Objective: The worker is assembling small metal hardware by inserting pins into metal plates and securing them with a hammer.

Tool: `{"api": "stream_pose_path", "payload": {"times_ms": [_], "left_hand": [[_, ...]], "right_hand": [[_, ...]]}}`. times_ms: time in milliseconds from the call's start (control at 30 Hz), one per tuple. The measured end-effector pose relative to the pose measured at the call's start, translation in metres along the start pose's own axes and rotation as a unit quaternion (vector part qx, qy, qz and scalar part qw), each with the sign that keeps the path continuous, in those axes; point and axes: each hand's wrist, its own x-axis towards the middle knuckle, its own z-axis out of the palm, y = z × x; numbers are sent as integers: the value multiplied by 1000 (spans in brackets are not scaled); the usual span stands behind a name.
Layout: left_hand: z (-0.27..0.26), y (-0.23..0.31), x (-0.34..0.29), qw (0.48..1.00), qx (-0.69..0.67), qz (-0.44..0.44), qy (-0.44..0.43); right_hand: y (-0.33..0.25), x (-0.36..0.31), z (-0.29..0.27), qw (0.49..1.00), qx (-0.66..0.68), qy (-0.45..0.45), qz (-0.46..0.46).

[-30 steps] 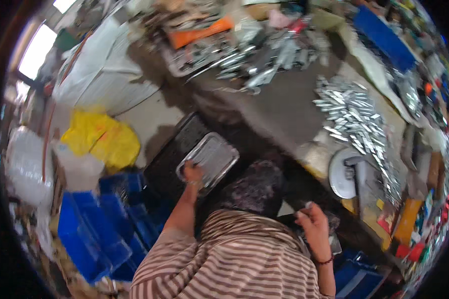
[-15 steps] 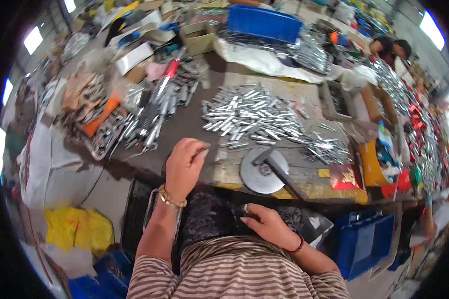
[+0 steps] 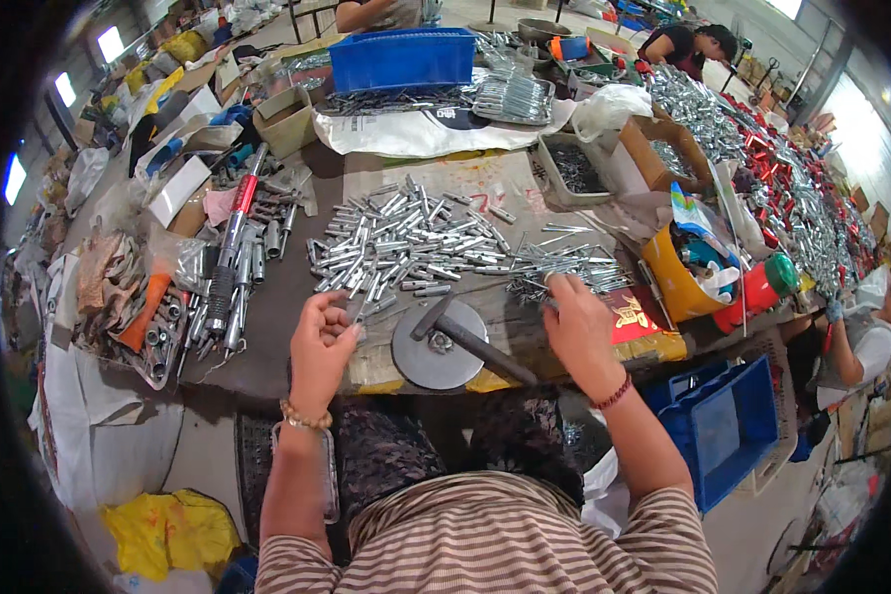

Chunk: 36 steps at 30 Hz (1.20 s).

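My left hand (image 3: 319, 345) hovers just before the near left edge of a heap of short silver metal tubes (image 3: 406, 238). Its fingers are curled toward the thumb; a small shiny bit shows at the tips, too small to name. On the right, my right hand (image 3: 582, 332) reaches the near side of a pile of thin metal pins (image 3: 584, 259). Those fingers are bent together, and whatever they pinch is hidden. Between the hands lies a round steel plate (image 3: 421, 366), with a hammer (image 3: 475, 342) resting across it, handle pointing to the near right.
Tools and an orange-handled piece (image 3: 147, 312) crowd the left. At the back stand a blue bin (image 3: 403, 59) and a grey tray (image 3: 574, 178). A yellow container (image 3: 688, 272) and red packet (image 3: 629, 315) sit right. Other people work at the back and far right.
My right hand has risen from my lap to the pin pile. My left hand stays near the tube heap's near left edge. The whole view has shifted, showing more of the right side.
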Motion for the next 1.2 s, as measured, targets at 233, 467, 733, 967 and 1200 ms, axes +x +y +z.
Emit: {"api": "stream_pose_path", "payload": {"times_ms": [233,467,733,967,1200], "left_hand": [[18,29,-40,947,-300,-115,-14],[50,18,-53,978,-184,-59,-79],[36,24,-44,963,181,196,-46],[39,23,-45,959,194,206,-33],[38,23,-40,953,205,216,-63]], "right_hand": [[27,11,20,993,-100,-33,-46],[-37,-19,4,850,489,-113,158],[-62,-33,1,963,222,-131,-73],[-70,-35,7,977,72,-82,-186],[-67,-35,13,976,87,-78,-185]]}}
